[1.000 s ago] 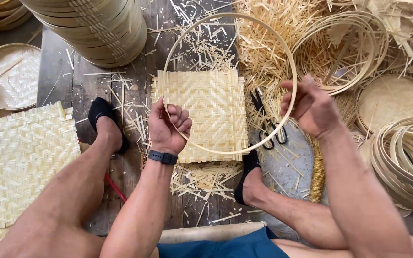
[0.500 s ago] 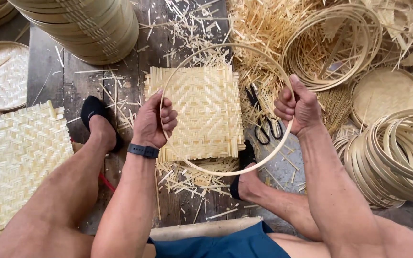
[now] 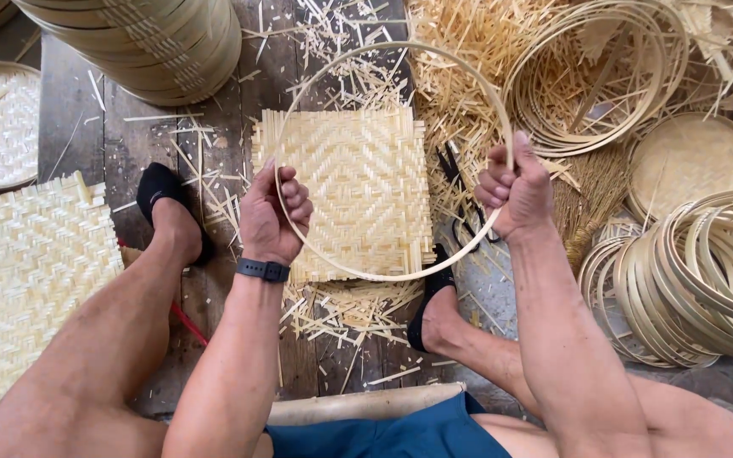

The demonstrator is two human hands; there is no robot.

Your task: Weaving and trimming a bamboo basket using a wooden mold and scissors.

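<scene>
Head camera looks down at my two hands, and both of them hold one thin bamboo hoop (image 3: 383,276) above the floor. My left hand (image 3: 275,216) is closed on the left side of the hoop, the fingers curled around the strip and the thumb up along it. My right hand (image 3: 515,191) is closed in a fist on the right side, with the thumb pressing on top of the strip. The hoop hangs in the air over the square woven mat (image 3: 354,182), which lies flat on the dark floor planks (image 3: 142,140) between my feet. Compared with half a second ago, the hoop is still in both hands and over the same mat, but my hands now sit a little more level with each other, and the right hand has moved slightly up on the rim. One second ago my right hand was more open and further to the right; now it is firmly closed on the strip. The scissors (image 3: 460,182) lie on the floor just beside the right edge of the mat, as before. At my right a stack of finished hoops (image 3: 697,280) rests on the floor, and a bigger woven mat (image 3: 27,271) lies at my left.
</scene>
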